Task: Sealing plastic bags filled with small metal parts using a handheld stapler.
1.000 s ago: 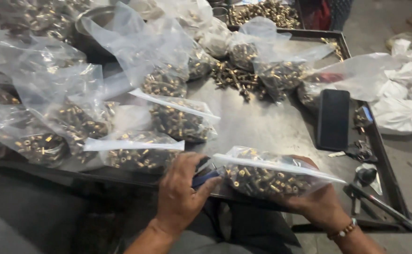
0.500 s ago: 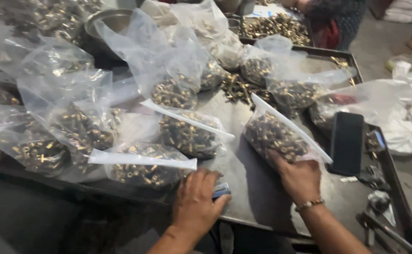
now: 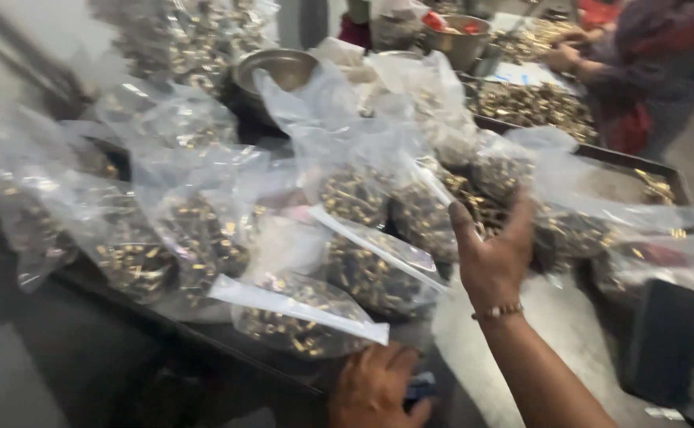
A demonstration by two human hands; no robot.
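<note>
Many clear zip bags of small brass-coloured metal parts are piled on a metal tray (image 3: 569, 317). My right hand (image 3: 493, 257), with a bead bracelet at the wrist, is raised and open, fingers up. It is right beside a filled bag (image 3: 426, 214) in the middle of the pile and holds nothing. At the bottom edge my left hand (image 3: 375, 388) rests on the tray's near rim. Its fingers curl over a small blue object (image 3: 420, 388). A sealed bag (image 3: 303, 317) lies just above that hand, with another sealed bag (image 3: 379, 273) behind it.
A flat black rectangular object (image 3: 664, 341) lies on the tray at the right. A metal bowl (image 3: 276, 67) stands behind the bags, a second bowl (image 3: 458, 36) farther back. Another person's hands (image 3: 565, 55) work over loose brass parts (image 3: 533, 107) at the top right.
My right hand carried a filled bag from the near edge up into the pile and let it go; it is now open. My left hand stayed at the near rim. The view swung left.
</note>
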